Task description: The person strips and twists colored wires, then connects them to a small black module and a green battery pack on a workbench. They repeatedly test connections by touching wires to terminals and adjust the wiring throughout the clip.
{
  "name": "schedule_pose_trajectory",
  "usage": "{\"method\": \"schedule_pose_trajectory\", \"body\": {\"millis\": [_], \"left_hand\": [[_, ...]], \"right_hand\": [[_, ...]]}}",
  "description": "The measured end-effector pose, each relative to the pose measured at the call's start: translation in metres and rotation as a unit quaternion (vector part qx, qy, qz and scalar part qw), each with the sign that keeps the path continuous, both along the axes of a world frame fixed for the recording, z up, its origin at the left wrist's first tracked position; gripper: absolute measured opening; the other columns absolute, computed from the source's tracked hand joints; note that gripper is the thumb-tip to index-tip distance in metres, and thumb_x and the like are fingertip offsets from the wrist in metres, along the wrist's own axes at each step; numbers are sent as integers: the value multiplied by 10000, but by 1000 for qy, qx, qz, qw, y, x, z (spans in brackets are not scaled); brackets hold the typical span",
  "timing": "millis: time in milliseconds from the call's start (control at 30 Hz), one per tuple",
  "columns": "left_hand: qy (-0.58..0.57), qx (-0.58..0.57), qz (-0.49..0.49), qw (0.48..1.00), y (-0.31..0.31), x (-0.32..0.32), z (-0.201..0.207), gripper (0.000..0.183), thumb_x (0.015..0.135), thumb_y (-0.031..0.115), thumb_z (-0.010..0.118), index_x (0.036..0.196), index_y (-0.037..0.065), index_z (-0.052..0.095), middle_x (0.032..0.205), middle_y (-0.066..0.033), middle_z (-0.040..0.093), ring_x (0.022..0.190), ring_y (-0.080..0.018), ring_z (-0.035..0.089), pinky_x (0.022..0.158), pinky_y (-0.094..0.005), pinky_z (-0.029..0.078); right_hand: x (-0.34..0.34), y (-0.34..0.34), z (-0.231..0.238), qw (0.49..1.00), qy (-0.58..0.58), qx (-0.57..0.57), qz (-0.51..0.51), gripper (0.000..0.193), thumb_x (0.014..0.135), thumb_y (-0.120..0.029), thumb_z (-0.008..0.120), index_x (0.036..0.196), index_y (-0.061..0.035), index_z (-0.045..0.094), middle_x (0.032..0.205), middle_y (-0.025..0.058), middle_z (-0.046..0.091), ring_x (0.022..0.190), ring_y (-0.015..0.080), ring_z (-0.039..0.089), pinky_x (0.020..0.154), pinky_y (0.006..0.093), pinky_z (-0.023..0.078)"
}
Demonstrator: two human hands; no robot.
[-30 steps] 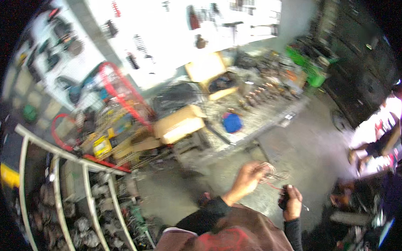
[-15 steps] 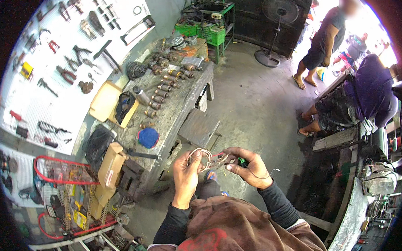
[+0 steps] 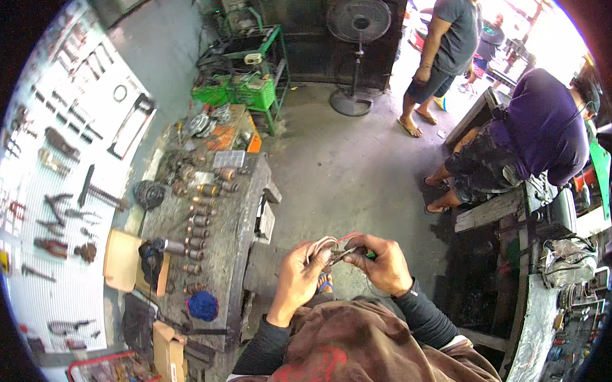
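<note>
My left hand [image 3: 295,275] is gripping the pale wire coil [image 3: 323,245], which is running crosswise toward my right hand [image 3: 385,263], itself pinching the coil's right side.

Hands [image 3: 299,275] near each other, seemingly curled

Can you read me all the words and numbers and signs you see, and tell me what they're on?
There are no words or numbers I can read clearly.
Brown garment: a red mark, too unclear to read.
Cardboard box: a small mark, too small to read.
Wire: no writing I can see.
</note>
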State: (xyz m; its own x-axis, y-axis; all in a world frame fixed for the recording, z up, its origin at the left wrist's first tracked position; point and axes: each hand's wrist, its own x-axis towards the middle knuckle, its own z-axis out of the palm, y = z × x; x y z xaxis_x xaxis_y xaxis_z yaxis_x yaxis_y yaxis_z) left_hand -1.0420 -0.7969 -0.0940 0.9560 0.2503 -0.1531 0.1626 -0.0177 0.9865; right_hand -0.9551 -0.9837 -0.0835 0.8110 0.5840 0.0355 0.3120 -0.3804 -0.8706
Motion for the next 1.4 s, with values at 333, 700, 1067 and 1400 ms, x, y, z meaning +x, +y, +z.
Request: {"method": "schedule_pose_trajectory", "body": {"millis": [333, 700, 1067, 1400], "left_hand": [[33, -283, 15, 958, 43, 176, -21, 265, 1037, 214, 572, 1155, -4, 666, 953, -31, 680, 822, -124, 651, 667, -289, 553], [-20, -301, 193, 934, 26, 399, -40, 230, 1000, 225, 643, 1016, -1, 682, 857, -31, 674, 673, -101, 618, 591, -274, 550], [-28, -387, 219, 895, 82, 538, -38, 278, 1009, 267, 628, 1021, -8, 669, 911, -67, 688, 742, -168, 674, 669, -348, 602], [-77, -173, 186, 964, 191, 653, -43, 207, 1017, 174, 599, 1023, -12, 691, 932, -94, 716, 800, -158, 689, 729, -295, 552]], "right_hand": [[165, 7, -23, 977, 102, 170, -81, 228, 795, -164, 850, 895, -30, 695, 830, 16, 646, 767, 119, 559, 719, 283, 472], [349, 41, -10, 949, -307, 66, 43, 194, 705, -106, 793, 884, -83, 722, 766, 89, 550, 664, 283, 577, 599, 396, 475], [499, 103, -50, 990, 48, 130, 4, 225, 848, -185, 787, 967, -12, 707, 872, 120, 648, 744, 213, 617, 693, 344, 498], [616, 235, -45, 950, 275, 147, -16, 242, 887, -167, 764, 1012, 37, 722, 905, 70, 715, 830, 120, 625, 782, 288, 513]]}}
